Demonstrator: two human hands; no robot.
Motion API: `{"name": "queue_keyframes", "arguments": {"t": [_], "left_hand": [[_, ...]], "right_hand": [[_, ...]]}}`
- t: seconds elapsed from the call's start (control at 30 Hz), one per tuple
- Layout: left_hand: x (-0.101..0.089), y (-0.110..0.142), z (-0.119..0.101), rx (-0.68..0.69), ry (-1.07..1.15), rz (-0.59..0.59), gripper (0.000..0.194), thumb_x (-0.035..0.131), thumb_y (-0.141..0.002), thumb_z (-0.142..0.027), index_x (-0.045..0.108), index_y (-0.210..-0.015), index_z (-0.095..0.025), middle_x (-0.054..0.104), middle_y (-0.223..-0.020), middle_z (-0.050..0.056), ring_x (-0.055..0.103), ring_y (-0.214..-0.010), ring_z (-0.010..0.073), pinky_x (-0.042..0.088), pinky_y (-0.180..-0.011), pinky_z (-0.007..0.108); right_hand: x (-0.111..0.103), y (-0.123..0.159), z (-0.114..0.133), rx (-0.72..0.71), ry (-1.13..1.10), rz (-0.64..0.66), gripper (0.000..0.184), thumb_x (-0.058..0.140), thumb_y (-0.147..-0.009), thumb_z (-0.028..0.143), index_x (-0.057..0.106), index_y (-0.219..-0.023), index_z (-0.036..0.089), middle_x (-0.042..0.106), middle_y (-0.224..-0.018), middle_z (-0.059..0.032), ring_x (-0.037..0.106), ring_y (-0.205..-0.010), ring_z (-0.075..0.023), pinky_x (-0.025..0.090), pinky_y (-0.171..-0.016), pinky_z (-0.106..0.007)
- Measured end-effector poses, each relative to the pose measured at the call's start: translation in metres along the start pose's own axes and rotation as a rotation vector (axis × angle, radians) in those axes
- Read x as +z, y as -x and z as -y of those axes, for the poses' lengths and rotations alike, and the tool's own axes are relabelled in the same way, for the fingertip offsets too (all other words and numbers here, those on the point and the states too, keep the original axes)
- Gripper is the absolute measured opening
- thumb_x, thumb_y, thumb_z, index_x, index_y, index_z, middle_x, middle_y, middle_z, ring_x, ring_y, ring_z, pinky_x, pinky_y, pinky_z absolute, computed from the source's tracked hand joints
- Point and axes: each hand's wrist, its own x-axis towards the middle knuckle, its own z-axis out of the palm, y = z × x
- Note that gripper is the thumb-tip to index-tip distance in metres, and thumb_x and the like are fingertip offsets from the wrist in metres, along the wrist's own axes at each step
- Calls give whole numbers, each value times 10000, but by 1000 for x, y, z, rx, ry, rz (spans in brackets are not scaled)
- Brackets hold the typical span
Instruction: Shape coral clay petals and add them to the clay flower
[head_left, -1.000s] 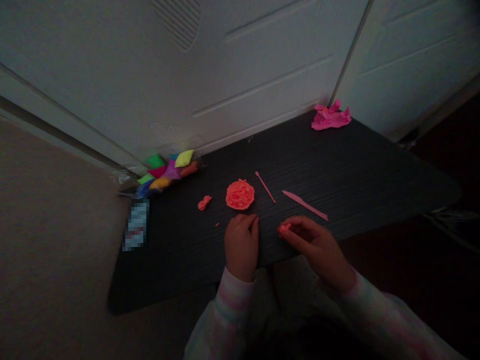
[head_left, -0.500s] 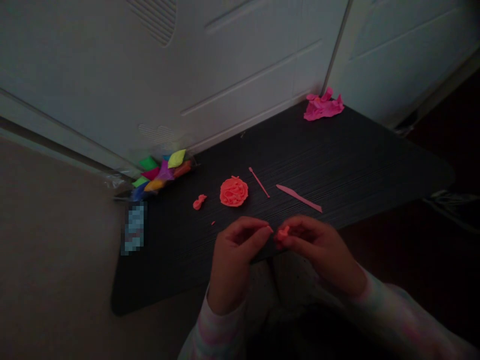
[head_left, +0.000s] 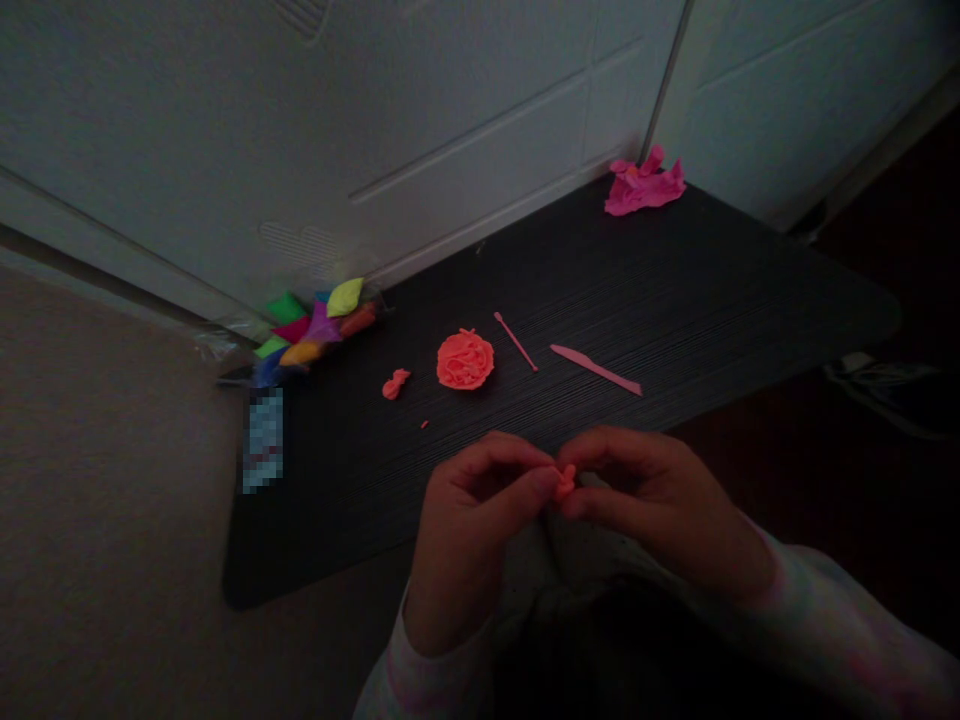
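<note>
- Pinching a small coral dab (head_left: 565, 484), the two hands meet on the person's side of the rosette (head_left: 465, 360), to its right.
- Left hand (head_left: 469, 525): grip narrow, thumb and fingertips touching the dab from its left.
- Right hand (head_left: 667, 510): grip narrow too, its fingertips on the dab's right side; the curled fingers behind are partly hidden.
- The rosette itself, coral and ruffled, lies apart from both hands on the dark surface (head_left: 712, 290).
- Just left of the rosette, a coral lump (head_left: 396, 384); nearer the person and left of the rosette, a tiny crumb (head_left: 424, 424).
- Right of the rosette, a thin pink stick (head_left: 516, 342) lies slantwise; farther right, a pink knife (head_left: 596, 370) lies flat.
- Left of the rosette and beyond the lump, a clear bag of coloured packets (head_left: 319, 332).
- Well left of the rosette and nearer the person, a pale item (head_left: 262, 440), pixelated, so I cannot tell what.
- Far beyond the rosette to the right, a crumpled pink mass (head_left: 645, 187).
- Behind the rosette, across the surface's far edge, a pale panel (head_left: 480, 150) with grooves.
</note>
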Motion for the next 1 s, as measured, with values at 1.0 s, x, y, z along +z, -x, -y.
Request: {"name": "queue_keyframes", "arguments": {"t": [1.0], "left_hand": [[-8,0,-1,-11,-153,-68,129,626,-679,-128,675,-744,-229,631,-692,-25,568,-644,86,447,-586,186]], "right_hand": [[-2,-2,2,-9,150,10,59,637,-693,218,633,-749,237,672,-713,27,619,-661,-119,490,-614,-213]]}}
